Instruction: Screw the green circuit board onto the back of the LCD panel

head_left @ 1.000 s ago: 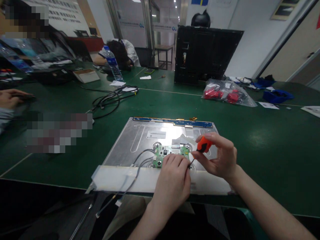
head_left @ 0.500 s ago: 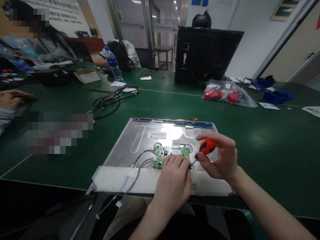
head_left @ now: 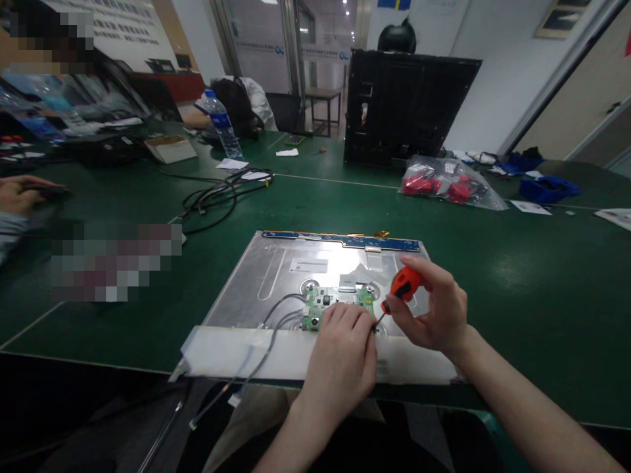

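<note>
A flat display panel (head_left: pixel 236 299) lies back side up at the table's near edge, with a green circuit board (head_left: pixel 315 302) at its centre. My right hand (head_left: pixel 436 305) grips the orange-and-black handle of a screwdriver (head_left: pixel 405 284) between thumb and fingers. Its thin shaft slants down left to the board's lower right corner. Curled over the front of the board is my left hand (head_left: pixel 345 348), fingers pressed together, with its index side beside the screwdriver tip. What its fingertips hold is hidden. Grey cables (head_left: pixel 271 348) run from the board's left side over the panel's front edge.
Black cables (head_left: pixel 227 194) lie coiled beyond the panel, near a water bottle (head_left: pixel 223 125). A large black screen housing (head_left: pixel 404 108) stands at the back, with a plastic bag (head_left: pixel 451 187) of red parts before it. Another person's hand (head_left: pixel 22 194) is at far left.
The screwdriver handle has turned in my right fingers and shifted slightly left, and the fingers have moved with it. My left hand stays in place on the board.
</note>
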### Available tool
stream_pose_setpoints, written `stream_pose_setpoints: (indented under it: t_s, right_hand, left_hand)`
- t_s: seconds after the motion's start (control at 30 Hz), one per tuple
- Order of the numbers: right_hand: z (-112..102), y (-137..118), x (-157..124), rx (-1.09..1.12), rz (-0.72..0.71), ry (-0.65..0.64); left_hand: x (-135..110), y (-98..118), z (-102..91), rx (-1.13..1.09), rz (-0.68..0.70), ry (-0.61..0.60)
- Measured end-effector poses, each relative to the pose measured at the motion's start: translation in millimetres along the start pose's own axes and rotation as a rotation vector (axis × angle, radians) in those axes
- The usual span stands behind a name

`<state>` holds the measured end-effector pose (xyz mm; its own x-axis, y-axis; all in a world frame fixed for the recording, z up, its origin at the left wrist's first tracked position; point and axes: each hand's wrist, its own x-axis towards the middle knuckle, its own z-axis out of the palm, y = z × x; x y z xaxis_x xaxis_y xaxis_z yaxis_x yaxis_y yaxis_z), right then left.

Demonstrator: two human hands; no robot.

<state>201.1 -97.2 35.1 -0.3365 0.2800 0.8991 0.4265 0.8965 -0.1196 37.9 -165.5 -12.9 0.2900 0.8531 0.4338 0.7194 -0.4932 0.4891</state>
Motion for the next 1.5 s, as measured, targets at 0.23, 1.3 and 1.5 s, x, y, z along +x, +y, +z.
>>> stream_pose_setpoints:
  t_s: [0.23, 1.3, 1.5]
  right_hand:
    - [-0.4, -0.3, 0.3, 0.028, 0.004, -0.018]
    - [3.6, 4.4, -2.4, 0.132, -0.007, 0.022]
    - [1.0, 2.3, 2.5, 0.042, -0.024, -0.010]
  left_hand:
    - [-0.3, -0.6, 0.6, -0.007, -0.002, -0.002]
    - [0.0, -0.5, 1.4, 0.025, 0.012, 0.045]
    - [-0.5, -0.6, 0.4, 0.023, 0.006, 0.023]
